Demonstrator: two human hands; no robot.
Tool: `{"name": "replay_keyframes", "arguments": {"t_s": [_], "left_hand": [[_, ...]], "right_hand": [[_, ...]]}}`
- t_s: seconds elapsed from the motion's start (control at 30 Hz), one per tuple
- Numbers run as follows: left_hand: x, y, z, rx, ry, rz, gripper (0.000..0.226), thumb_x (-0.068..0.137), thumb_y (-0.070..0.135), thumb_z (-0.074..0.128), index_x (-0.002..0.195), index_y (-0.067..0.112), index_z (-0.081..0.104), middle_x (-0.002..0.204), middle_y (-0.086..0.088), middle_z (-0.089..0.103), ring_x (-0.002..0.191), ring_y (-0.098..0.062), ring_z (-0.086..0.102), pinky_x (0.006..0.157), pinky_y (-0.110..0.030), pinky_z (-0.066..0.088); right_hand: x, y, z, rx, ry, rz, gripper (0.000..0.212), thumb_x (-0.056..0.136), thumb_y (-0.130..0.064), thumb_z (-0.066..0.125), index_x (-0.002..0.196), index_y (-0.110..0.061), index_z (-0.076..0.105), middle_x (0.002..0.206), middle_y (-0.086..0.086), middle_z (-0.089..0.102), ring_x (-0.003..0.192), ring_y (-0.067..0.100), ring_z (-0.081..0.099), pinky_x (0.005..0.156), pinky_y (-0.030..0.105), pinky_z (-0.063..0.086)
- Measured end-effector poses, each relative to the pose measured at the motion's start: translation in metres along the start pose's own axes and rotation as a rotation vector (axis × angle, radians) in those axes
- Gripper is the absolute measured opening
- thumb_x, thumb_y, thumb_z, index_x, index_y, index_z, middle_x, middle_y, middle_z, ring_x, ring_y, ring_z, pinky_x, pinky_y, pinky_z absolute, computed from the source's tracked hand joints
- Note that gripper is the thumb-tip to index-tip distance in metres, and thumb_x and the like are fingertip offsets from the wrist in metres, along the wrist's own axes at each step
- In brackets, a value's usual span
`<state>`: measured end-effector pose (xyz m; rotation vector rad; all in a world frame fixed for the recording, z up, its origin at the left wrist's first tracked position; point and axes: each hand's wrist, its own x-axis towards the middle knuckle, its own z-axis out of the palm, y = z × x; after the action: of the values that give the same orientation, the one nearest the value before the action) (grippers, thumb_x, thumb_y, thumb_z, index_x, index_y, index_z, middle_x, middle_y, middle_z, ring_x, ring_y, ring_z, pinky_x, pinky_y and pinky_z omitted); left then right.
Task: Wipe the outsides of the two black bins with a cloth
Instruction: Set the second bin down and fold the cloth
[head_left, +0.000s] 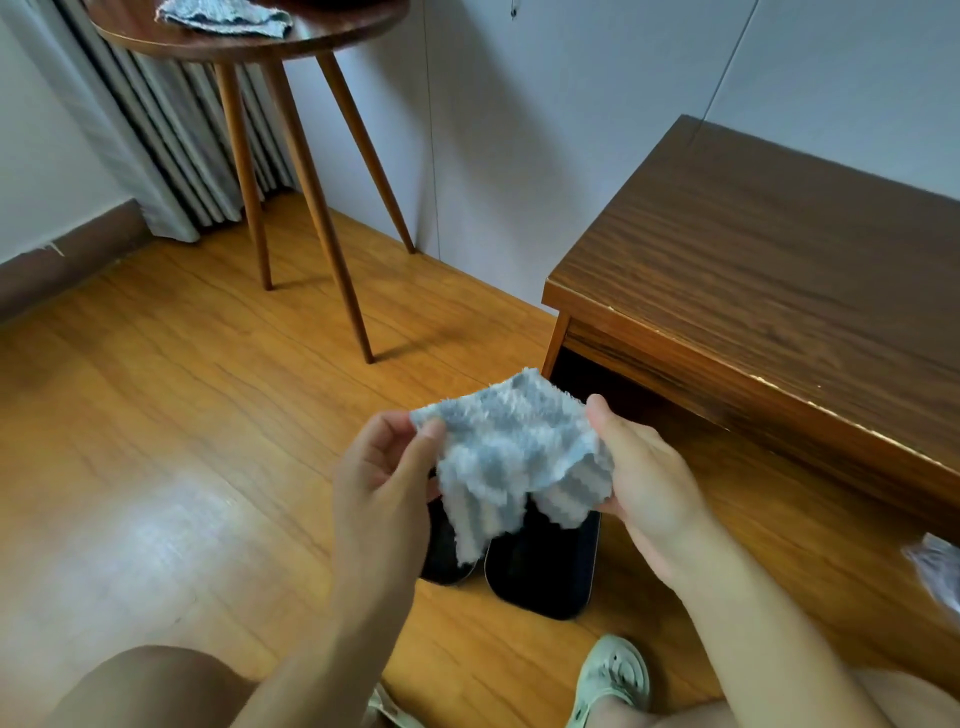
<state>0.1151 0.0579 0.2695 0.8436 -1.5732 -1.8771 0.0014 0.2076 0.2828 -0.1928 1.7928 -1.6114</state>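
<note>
A fluffy grey-and-white cloth is stretched between my two hands above the floor. My left hand pinches its left edge between thumb and fingers. My right hand grips its right edge. Below the cloth two black bins stand side by side on the wooden floor: the left bin is mostly hidden by my left hand and the cloth, while the right bin shows its dark opening and rounded rim.
A dark wooden desk stands at the right, its front edge close to my right hand. A round three-legged side table at the back left carries another grey cloth. My knees and a pale sandal are at the bottom.
</note>
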Motion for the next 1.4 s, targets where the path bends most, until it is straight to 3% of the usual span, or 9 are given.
{"name": "replay_keyframes", "arguments": {"t_s": [0.17,0.4,0.6,0.7,0.77,0.9,1.0,1.17,1.4], "left_hand": [[0.003,0.009,0.001,0.02,-0.012,-0.034,0.02,0.096,0.027,0.067,0.077,0.023,0.063,0.071,-0.005,0.064,0.065,-0.023,0.054,0.061,-0.04,0.043],[0.015,0.012,-0.009,0.094,-0.026,-0.158,0.014,0.096,0.029,0.068,0.088,0.018,0.064,0.068,-0.003,0.063,0.061,-0.021,0.053,0.057,-0.033,0.041],[0.026,0.008,-0.03,0.168,-0.673,-0.21,0.107,0.065,0.005,0.091,0.15,0.044,0.037,0.088,-0.009,0.074,0.078,-0.025,0.071,0.073,-0.034,0.06],[0.023,0.0,-0.024,0.421,-0.759,-0.174,0.062,0.073,0.01,0.091,0.127,0.029,0.069,0.09,-0.014,0.076,0.083,-0.023,0.073,0.078,-0.047,0.06],[0.017,-0.003,-0.021,0.452,-0.725,-0.202,0.02,0.086,0.023,0.081,0.102,0.012,0.078,0.091,-0.014,0.078,0.081,-0.025,0.074,0.077,-0.045,0.057],[0.018,-0.004,-0.023,0.153,-0.6,-0.419,0.054,0.097,0.048,0.062,0.103,-0.004,0.074,0.099,-0.021,0.075,0.09,-0.031,0.069,0.082,-0.04,0.052],[0.023,-0.001,-0.024,-0.167,-0.534,-0.549,0.054,0.099,0.051,0.051,0.121,0.007,0.073,0.114,-0.016,0.071,0.101,-0.028,0.068,0.09,-0.041,0.054],[0.03,0.0,-0.031,-0.399,-0.606,-0.553,0.067,0.073,0.037,0.089,0.13,0.009,0.069,0.119,-0.013,0.073,0.101,-0.027,0.074,0.088,-0.04,0.06],[0.033,0.001,-0.041,-0.378,-0.565,-0.54,0.062,0.078,0.03,0.083,0.13,0.002,0.065,0.109,-0.016,0.073,0.09,-0.026,0.074,0.078,-0.037,0.061]], "right_hand": [[0.001,0.003,-0.004,0.11,-0.074,0.039,0.035,0.103,-0.046,0.049,0.126,-0.027,0.067,0.117,-0.001,0.076,0.11,0.017,0.072,0.106,0.052,0.05],[-0.003,-0.007,-0.02,-0.266,-0.147,-0.181,0.058,0.088,0.003,0.072,0.133,-0.032,0.061,0.11,-0.006,0.076,0.102,0.01,0.073,0.074,0.021,0.058],[-0.002,-0.018,-0.029,-0.314,0.016,-0.197,0.018,0.098,-0.02,0.064,0.091,-0.009,0.077,0.089,0.025,0.071,0.079,0.035,0.07,0.071,0.046,0.057],[0.001,-0.017,-0.033,-0.291,0.015,-0.108,0.031,0.097,-0.027,0.065,0.094,0.003,0.072,0.091,0.035,0.066,0.073,0.033,0.064,0.066,0.04,0.049],[0.005,-0.014,-0.039,-0.211,-0.107,0.006,0.02,0.095,-0.023,0.069,0.106,-0.009,0.076,0.097,0.023,0.075,0.084,0.028,0.073,0.072,0.036,0.056],[0.014,0.008,-0.06,0.288,-0.468,0.121,0.076,0.083,-0.02,0.082,0.15,-0.03,0.048,0.114,0.01,0.073,0.083,0.018,0.07,0.078,0.031,0.056],[0.023,0.033,-0.061,0.676,-0.647,0.053,0.099,0.078,-0.016,0.086,0.157,-0.039,0.031,0.153,0.018,0.049,0.133,0.039,0.055,0.105,0.052,0.049],[0.025,0.059,-0.034,0.68,-0.46,0.276,0.107,0.067,-0.016,0.095,0.155,-0.033,0.036,0.137,0.013,0.064,0.098,0.026,0.069,0.074,0.035,0.061],[0.011,0.073,-0.004,0.684,-0.104,0.251,0.08,0.084,-0.007,0.072,0.151,-0.037,0.04,0.109,0.018,0.073,0.092,0.028,0.07,0.088,0.043,0.052]]}}
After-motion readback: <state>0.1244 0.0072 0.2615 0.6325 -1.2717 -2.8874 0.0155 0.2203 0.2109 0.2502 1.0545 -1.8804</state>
